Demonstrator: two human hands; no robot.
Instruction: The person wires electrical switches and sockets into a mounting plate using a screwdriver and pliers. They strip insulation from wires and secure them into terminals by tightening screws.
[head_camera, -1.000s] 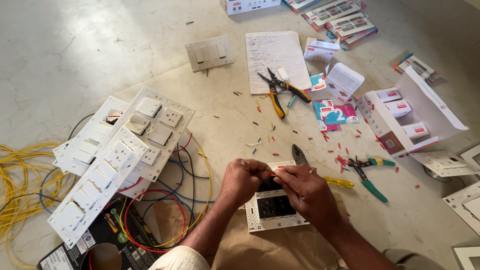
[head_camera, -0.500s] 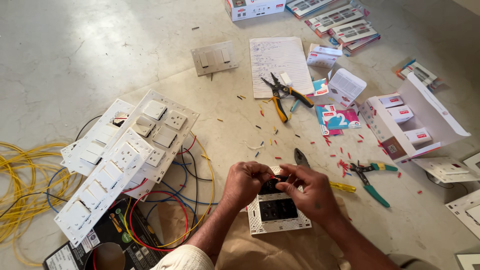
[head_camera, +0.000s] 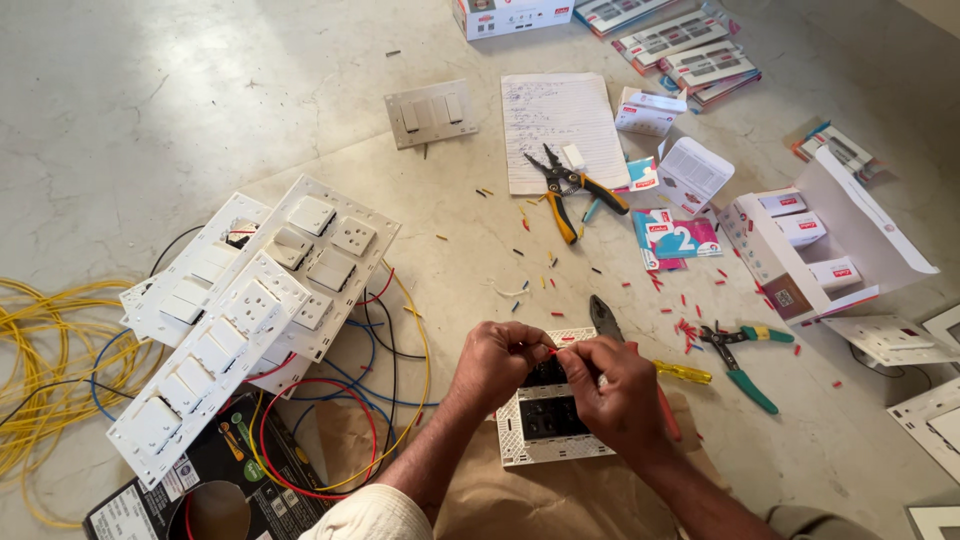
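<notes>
You are wiring the back of a white square switch plate (head_camera: 553, 415), partway through the job.

Your left hand (head_camera: 500, 362) and right hand (head_camera: 610, 395) are pinching a thin red wire (head_camera: 549, 350) between them, both closing on it just above the plate, which is lying face down on the marble floor (head_camera: 150, 120) by your knees. Finished-looking white switch panels (head_camera: 250, 310) are piling up to your left; boxed parts in the open white carton (head_camera: 800, 250) are waiting, so plenty seems left.

Both hands, left hand (head_camera: 497, 362) and right hand (head_camera: 612, 395), pinched a short red wire (head_camera: 551, 350) over a white switch plate (head_camera: 547, 418) on the floor (head_camera: 200, 110).
</notes>
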